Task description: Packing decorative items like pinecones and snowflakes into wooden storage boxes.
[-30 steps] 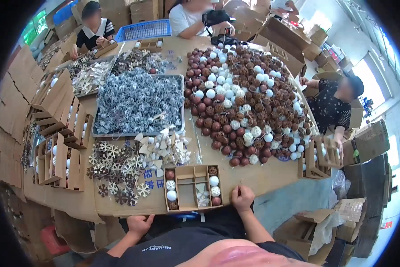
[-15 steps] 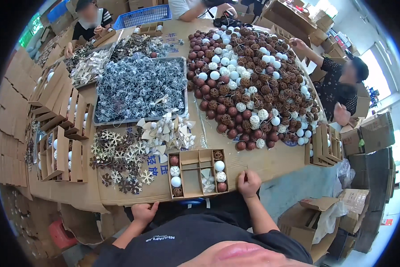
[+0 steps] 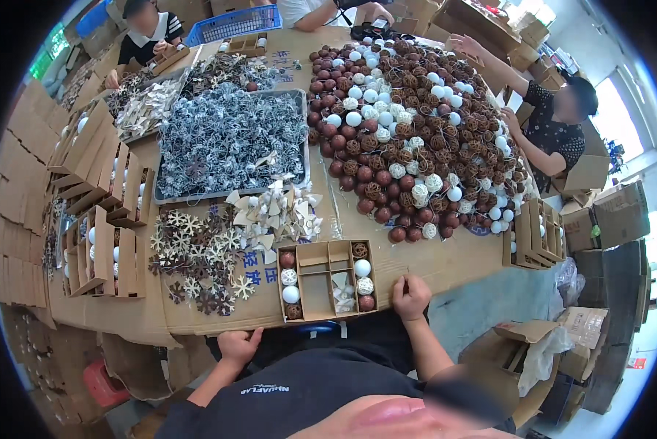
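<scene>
My right hand [image 3: 412,296] rests as a fist on the near table edge, just right of an open cardboard box [image 3: 315,296] with dividers. My left hand [image 3: 239,345] is curled closed at the edge, left of the box, its thumb towards the table. Nothing shows in either hand. Brown, white and woven balls line the box's two side columns. A pale wood-chip flower [image 3: 342,291] lies in one inner compartment; the other inner ones look bare. Beyond the box lie wooden snowflakes [image 3: 197,245] and a heap of pale wood-chip flowers [image 3: 277,216].
A tray [image 3: 304,139] of frosted pinecone-like pieces stands mid-table. To its right spreads a large pile of balls [image 3: 409,139]. Filled boxes stand at the left [image 3: 102,252] and right [image 3: 537,234]. Co-workers sit around the far sides, one [image 3: 559,124] at the right reaching over the pile.
The co-worker at the right has stretched one arm farther across the table's far side and brought the other hand up to the pile. My hands and the box stay essentially in place.
</scene>
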Available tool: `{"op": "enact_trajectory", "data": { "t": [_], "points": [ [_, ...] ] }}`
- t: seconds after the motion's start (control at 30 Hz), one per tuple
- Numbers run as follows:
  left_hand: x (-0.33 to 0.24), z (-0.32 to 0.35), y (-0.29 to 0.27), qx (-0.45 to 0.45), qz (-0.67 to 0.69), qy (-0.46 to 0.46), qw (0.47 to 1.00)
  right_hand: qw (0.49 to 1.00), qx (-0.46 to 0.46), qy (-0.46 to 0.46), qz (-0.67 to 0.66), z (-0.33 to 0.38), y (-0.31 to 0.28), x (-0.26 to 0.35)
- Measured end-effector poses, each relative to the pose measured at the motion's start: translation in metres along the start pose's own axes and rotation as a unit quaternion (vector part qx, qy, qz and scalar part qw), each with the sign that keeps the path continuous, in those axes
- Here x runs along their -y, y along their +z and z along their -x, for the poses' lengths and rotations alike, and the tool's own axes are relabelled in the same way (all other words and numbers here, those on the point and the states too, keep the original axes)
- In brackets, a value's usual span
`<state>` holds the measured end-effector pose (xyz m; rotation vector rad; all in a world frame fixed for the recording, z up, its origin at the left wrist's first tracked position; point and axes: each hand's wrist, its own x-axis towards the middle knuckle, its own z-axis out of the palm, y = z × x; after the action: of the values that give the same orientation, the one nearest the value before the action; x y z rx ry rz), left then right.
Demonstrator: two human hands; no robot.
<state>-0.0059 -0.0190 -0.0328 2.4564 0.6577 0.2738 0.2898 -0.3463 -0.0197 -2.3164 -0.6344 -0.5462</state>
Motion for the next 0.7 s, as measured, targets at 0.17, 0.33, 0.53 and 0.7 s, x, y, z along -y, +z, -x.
{"op": "enact_trajectory", "data": {
  "t": [0.17,0.33,0.53,0.7],
  "points": [
    [0.0056,0.0027,0.0039,-0.002,-0.003,-0.002,1.0,1.0,0.008,-0.002,0.008,0.0004,0.0019,-0.0021],
    [0.0034,-0.0008,0.0034,-0.013,-0.003,0.009,1.0,1.0,-0.004,-0.003,0.007,-0.0031,0.001,-0.0001],
    [0.0044,-0.0026,0.0043,-0.013,0.002,0.011,1.0,1.0,-0.004,-0.004,0.006,-0.0044,0.0018,-0.0006],
    [0.0057,0.0005,0.0039,-0.01,0.003,0.007,1.0,1.0,-0.006,-0.01,0.006,-0.001,0.0005,-0.0008]
  ]
}}
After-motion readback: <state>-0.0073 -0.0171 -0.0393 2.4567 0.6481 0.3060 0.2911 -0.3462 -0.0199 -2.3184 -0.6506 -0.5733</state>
